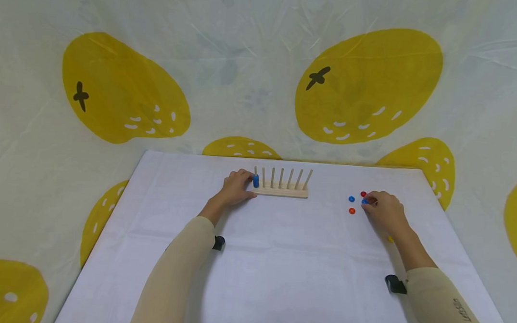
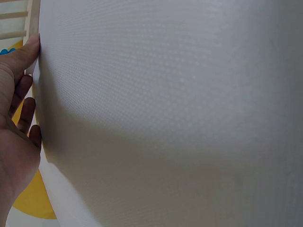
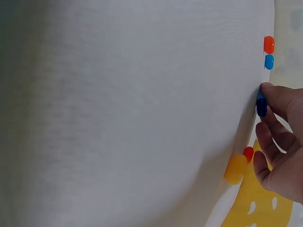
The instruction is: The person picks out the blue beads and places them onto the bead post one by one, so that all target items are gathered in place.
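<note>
A wooden peg rack [image 1: 283, 192] with several upright pegs stands at the far middle of the white table [image 1: 279, 278]. Blue rings [image 1: 255, 181] are stacked on its leftmost peg. My left hand [image 1: 235, 188] grips the rack's left end; in the left wrist view the thumb [image 2: 23, 52] lies against the wooden base [image 2: 33, 14]. To the right, my right hand [image 1: 379, 208] pinches a blue ring [image 3: 261, 107] that lies on the table. Beside it lie loose rings: a blue one [image 1: 351, 199], a red one [image 1: 363, 194] and an orange-red one [image 1: 352, 211].
A yellow ring [image 3: 235, 169] and a red ring [image 3: 248, 153] lie by my right palm. A cloth printed with yellow fruit [image 1: 366, 84] hangs behind and around the table. A black wrist camera [image 1: 218, 242] sits on each forearm.
</note>
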Motion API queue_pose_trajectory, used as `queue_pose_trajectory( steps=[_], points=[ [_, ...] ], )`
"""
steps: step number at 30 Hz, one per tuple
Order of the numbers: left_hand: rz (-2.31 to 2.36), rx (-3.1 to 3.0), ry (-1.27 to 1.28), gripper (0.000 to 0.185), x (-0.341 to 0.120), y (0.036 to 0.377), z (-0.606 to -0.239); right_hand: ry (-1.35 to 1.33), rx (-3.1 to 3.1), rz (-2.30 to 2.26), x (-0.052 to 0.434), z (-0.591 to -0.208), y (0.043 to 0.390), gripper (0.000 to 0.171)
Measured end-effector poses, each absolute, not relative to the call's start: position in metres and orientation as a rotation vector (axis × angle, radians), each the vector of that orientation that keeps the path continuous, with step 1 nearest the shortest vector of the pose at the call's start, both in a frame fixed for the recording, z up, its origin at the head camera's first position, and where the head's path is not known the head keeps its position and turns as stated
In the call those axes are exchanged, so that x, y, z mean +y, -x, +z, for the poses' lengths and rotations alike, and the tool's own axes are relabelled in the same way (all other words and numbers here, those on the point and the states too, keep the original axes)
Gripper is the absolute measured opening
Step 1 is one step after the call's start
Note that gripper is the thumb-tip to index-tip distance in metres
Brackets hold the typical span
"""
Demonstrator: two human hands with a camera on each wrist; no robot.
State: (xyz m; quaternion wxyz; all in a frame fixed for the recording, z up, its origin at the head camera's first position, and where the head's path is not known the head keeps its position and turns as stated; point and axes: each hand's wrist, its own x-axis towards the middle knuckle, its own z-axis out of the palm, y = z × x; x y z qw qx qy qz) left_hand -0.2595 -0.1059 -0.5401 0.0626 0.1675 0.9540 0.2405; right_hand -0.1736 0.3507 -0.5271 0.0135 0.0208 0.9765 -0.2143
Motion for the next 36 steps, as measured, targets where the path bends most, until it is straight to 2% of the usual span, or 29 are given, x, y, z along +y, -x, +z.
queue_pose_trajectory(
  steps=[16, 36],
  points=[
    [0.734, 2.874, -0.487, 0.061, -0.104, 0.256, -0.537, -0.067, 3.051, -0.698, 0.349, -0.525, 0.173, 0.032],
    [0.717, 2.873, -0.485, 0.061, -0.104, 0.256, -0.533, 0.175, 3.122, -0.8, 0.321, -0.489, 0.184, 0.028]
  ],
)
